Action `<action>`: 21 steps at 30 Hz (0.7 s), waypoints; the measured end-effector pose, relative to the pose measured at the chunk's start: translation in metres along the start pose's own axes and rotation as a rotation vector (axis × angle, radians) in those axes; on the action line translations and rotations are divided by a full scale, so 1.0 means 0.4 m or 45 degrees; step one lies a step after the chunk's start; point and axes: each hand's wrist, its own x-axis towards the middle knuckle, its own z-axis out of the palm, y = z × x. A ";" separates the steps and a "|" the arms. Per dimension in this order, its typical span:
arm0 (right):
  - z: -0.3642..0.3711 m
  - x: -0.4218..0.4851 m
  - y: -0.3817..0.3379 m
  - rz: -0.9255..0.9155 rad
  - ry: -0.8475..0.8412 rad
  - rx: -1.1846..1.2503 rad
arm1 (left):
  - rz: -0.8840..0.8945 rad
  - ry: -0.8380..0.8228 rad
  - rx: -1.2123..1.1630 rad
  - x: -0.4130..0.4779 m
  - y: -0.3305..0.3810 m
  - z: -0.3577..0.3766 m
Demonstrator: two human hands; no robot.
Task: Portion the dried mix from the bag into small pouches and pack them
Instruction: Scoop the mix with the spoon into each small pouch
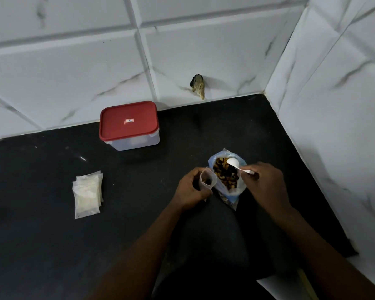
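Observation:
An open clear bag (236, 191) of brown and yellow dried mix (225, 175) stands on the black counter (139, 213). My left hand (191, 189) holds a small clear pouch (208, 180) with its mouth open, right beside the bag's left side; a few dark pieces lie inside it. My right hand (266, 182) grips the handle of a white plastic spoon (234, 163), whose bowl hovers over the mix at the bag's far rim. The spoon's bowl looks empty.
A stack of several empty clear pouches (87, 193) lies at the left on the counter. A clear box with a red lid (129, 125) stands shut against the tiled back wall. A tiled side wall (333, 126) closes off the right.

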 end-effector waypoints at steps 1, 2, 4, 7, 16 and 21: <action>0.007 0.002 0.002 -0.026 0.000 -0.067 | 0.001 -0.008 -0.002 0.002 0.002 0.000; 0.013 0.004 0.000 -0.047 0.005 -0.125 | 0.006 -0.018 -0.003 0.002 0.004 -0.001; 0.026 0.009 -0.003 -0.084 0.029 -0.197 | 0.019 -0.039 0.000 0.003 0.007 -0.002; 0.046 0.016 -0.006 -0.148 0.014 -0.236 | 0.034 -0.054 -0.001 0.004 0.004 -0.003; 0.037 0.012 -0.013 -0.119 -0.245 -0.141 | 0.020 -0.065 0.032 0.008 0.006 -0.001; 0.018 0.008 0.005 -0.135 -0.074 -0.065 | 0.014 -0.053 0.008 0.002 0.010 -0.001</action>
